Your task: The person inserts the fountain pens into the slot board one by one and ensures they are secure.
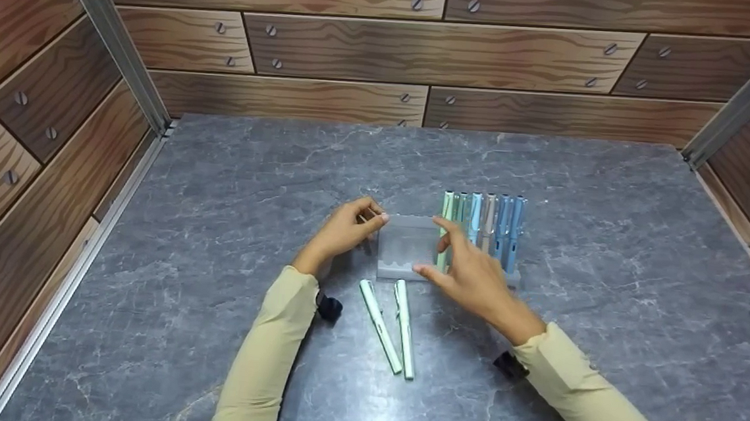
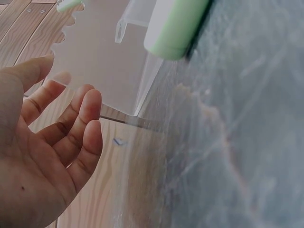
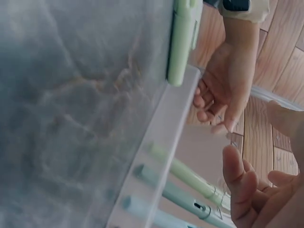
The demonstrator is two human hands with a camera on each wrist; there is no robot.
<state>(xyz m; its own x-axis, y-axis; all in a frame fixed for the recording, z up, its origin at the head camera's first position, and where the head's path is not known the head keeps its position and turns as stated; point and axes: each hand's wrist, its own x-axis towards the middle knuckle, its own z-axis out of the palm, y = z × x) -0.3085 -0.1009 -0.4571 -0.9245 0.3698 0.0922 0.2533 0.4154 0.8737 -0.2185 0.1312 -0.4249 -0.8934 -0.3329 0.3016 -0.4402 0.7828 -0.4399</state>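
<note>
A clear plastic pen stand (image 1: 405, 246) with notched edges stands on the table, its left part bare. My left hand (image 1: 345, 229) pinches the stand's upper left corner between thumb and index finger, the other fingers loosely bent in the left wrist view. My right hand (image 1: 476, 277) is over the middle of the stand, thumb and index finger spread apart with nothing between them. Behind it, a light green pen (image 1: 446, 205), a light blue pen (image 1: 475, 221), a blue pen (image 1: 514, 237) and others lean side by side in the stand; the hand partly hides them.
Two pale green pens, a left one (image 1: 381, 326) and a right one (image 1: 405, 331), lie on the grey marbled table (image 1: 208, 331) in front of the stand. Wood-patterned panels (image 1: 334, 46) enclose the table at the back and sides.
</note>
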